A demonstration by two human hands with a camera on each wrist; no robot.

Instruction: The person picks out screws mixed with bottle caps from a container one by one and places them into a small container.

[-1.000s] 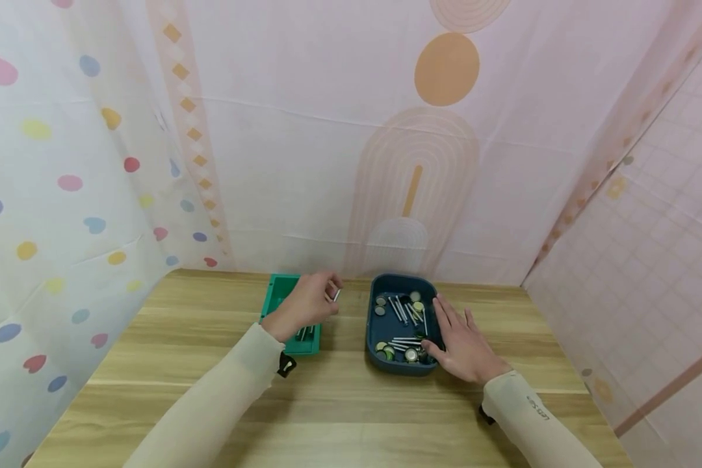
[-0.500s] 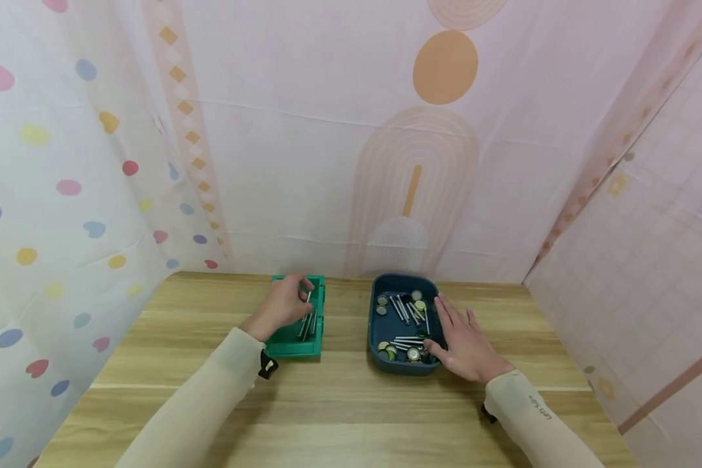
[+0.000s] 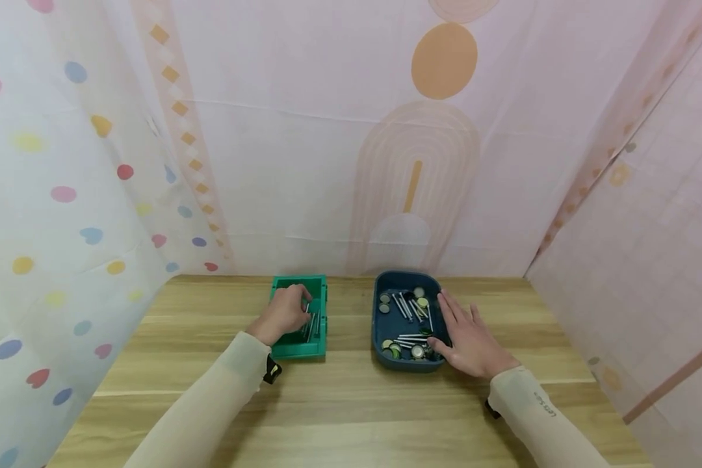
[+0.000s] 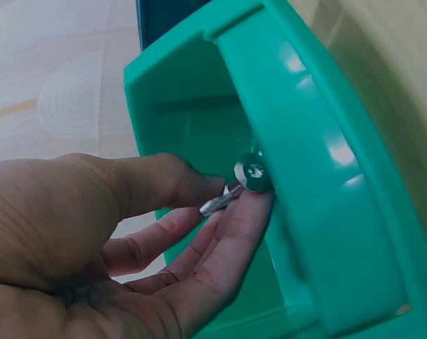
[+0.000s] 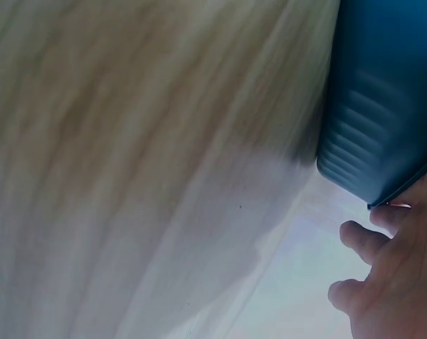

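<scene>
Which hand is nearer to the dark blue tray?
Right. The right hand rests on the right rim of the dark blue tray; the left hand is at the green bin, farther off to the tray's left, pinching a metal fastener.

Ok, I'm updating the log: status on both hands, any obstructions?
Left hand pinches metal fastener at green bin. Right hand touches blue tray. No obstruction visible.

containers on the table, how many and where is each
2: a green bin, with the left hand in it, and a dark blue bin to its right, with the right hand at its rim. No others show.
</scene>
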